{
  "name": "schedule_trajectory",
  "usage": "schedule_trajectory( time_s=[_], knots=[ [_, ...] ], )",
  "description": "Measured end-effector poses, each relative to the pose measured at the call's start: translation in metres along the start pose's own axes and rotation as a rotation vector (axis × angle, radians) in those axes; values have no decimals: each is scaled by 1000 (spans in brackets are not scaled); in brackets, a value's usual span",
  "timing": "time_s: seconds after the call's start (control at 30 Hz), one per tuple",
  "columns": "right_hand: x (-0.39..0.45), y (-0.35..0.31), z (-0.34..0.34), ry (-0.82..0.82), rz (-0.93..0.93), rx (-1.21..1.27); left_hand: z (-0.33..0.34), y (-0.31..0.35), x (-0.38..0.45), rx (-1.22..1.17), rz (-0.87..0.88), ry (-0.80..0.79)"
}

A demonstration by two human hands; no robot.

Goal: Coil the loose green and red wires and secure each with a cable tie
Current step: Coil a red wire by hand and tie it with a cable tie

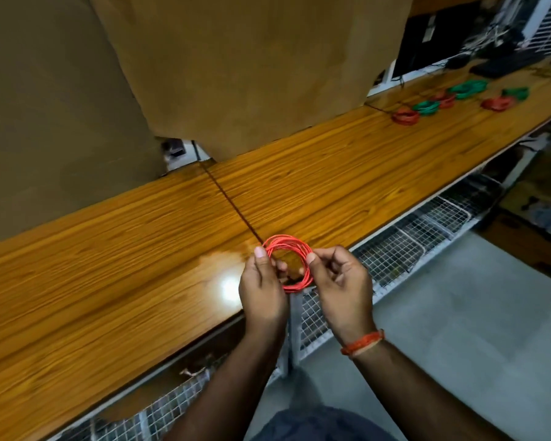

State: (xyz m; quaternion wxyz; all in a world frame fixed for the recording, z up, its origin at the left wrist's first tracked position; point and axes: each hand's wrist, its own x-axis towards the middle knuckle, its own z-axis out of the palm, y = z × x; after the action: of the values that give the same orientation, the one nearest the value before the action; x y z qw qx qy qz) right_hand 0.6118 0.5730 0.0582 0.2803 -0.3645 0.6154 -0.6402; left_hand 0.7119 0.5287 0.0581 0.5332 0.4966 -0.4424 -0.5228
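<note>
Left hand: I see its thumb pressed on the left side of the red wire coil, the other fingers curled behind the loops — clamped on the coil.
Right hand: thumb tip pinches the coil's right side, fingers folded in under it — closed on the same coil.
Red wire coil: held upright between both hands, just above the near edge of the table, right beside the seam; thin glossy strands, many round loops stacked loosely.
Wrist band: I make out a red-orange woven thread around the right wrist.
Table: long wooden-grain top, orange-brown, shiny, with a bright glare patch just left of the left hand.
Seam: dark straight line crossing the tabletop, ending near the coil.
Finished coils: red and green round bundles lying far down the table to the right, well apart from the hands; ties too small to tell.
Wire mesh rack: white grid, under the table edge.
Brown sheet: matte, papery, hanging behind the table.
</note>
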Motion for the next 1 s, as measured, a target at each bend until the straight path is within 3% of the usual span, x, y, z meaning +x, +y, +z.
schedule_trajectory(
  time_s=[0.2, 0.53, 0.73, 0.9, 1.0],
  knots=[
    [43, 17, -70, 118, 28, 35, 99, -11, -8, -197, -234, -82],
    [108, 46, -149, 232, 158, 97, 228, -27, 15, -356, -427, -75],
    [204, 67, -197, 269, 167, 13, 333, -62, 76, -379, -547, -110],
    [287, 66, -239, 297, 154, -78, 419, -69, 135, -307, -708, -269],
    [333, 74, -261, 318, 117, -162, 470, -69, 166, -233, -653, -354]
  ],
)
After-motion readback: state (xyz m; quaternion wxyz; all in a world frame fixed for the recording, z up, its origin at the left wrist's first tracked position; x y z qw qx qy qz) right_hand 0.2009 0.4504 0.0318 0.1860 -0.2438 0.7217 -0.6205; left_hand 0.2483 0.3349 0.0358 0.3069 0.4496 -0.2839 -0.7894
